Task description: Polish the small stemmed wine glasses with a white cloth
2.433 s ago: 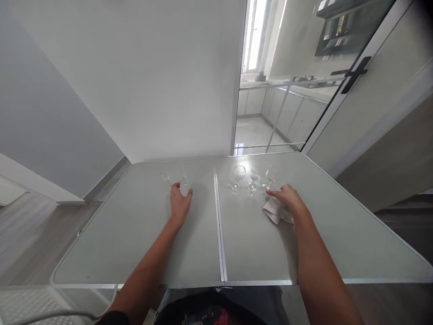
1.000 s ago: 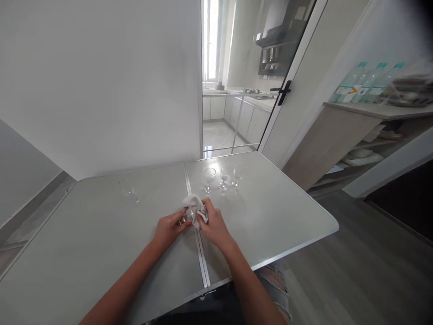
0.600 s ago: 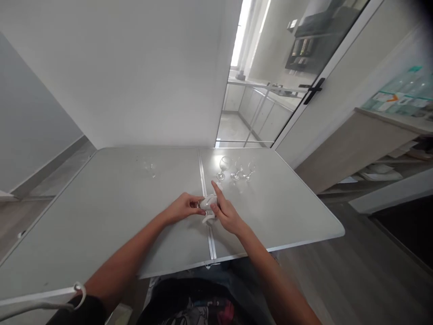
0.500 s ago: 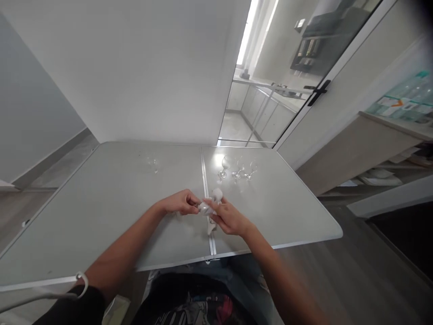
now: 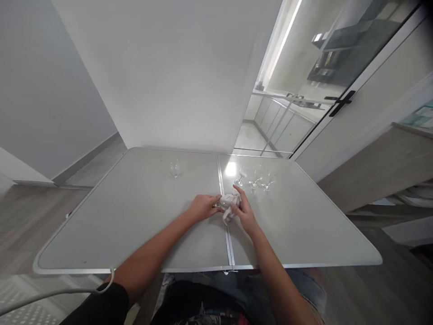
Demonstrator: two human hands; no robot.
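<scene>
Over the table's middle seam, my left hand (image 5: pixel 202 207) grips a small clear stemmed glass (image 5: pixel 223 201) at its left end, probably by the stem or foot. The glass lies tilted on its side in the air, its bowl toward the right. My right hand (image 5: pixel 246 213) is closed on a white cloth (image 5: pixel 228 217), which is bunched against the bowl and hangs down below it. The cloth and fingers hide part of the bowl. Just beyond my right hand stands a clear stemmed glass (image 5: pixel 239 179).
Two more stemmed glasses, one (image 5: pixel 254 182) and another (image 5: pixel 268 183), stand at the right rear of the grey folding table (image 5: pixel 135 216). Another clear glass (image 5: pixel 175 169) stands at the left rear. A white cable (image 5: pixel 61 293) crosses near my left arm. Behind are a wall and a glass door.
The camera view has swung, so the table sits farther right in the picture. My right hand has turned, with the cloth now bunched against the bowl. Both hands still hold on.
</scene>
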